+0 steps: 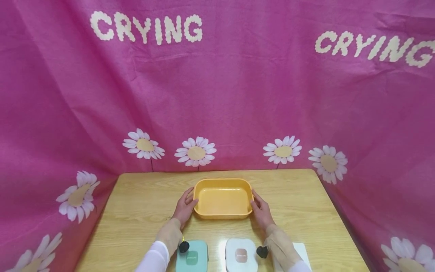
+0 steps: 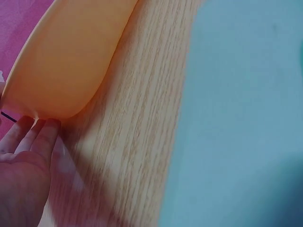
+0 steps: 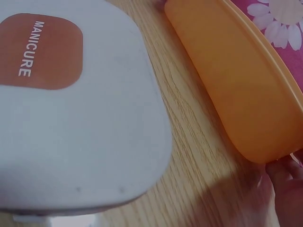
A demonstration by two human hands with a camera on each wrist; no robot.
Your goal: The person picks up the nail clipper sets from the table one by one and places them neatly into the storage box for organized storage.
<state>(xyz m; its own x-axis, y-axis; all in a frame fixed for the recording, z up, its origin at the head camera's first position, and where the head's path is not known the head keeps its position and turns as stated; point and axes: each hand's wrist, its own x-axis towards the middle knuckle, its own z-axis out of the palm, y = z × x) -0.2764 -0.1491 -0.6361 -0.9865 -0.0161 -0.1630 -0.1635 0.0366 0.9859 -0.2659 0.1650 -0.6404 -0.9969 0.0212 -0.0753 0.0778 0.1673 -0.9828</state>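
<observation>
An orange-yellow plastic bin point(image 1: 223, 217), rectangular with rounded corners, stands near the back middle of the table, with nothing inside. My left hand point(image 1: 184, 208) grips its left end, thumb at the rim and fingers along the outer wall. At the opposite end my right hand point(image 1: 262, 211) holds it in the same way. In the left wrist view, fingertips touch the lower side of the bin point(image 2: 71, 61). The right wrist view shows the bin's outer wall point(image 3: 236, 80), with only part of the hand point(image 3: 288, 189) visible at the edge.
Nearer the front lie a mint-green case point(image 1: 192, 264) and a white case point(image 1: 241, 243) with a brown "MANICURE" label point(image 3: 42, 49). A white flat item point(image 1: 301, 251) is partly hidden by the right forearm. Pink flowered cloth point(image 1: 231, 94) hangs behind the wooden table point(image 1: 142, 200).
</observation>
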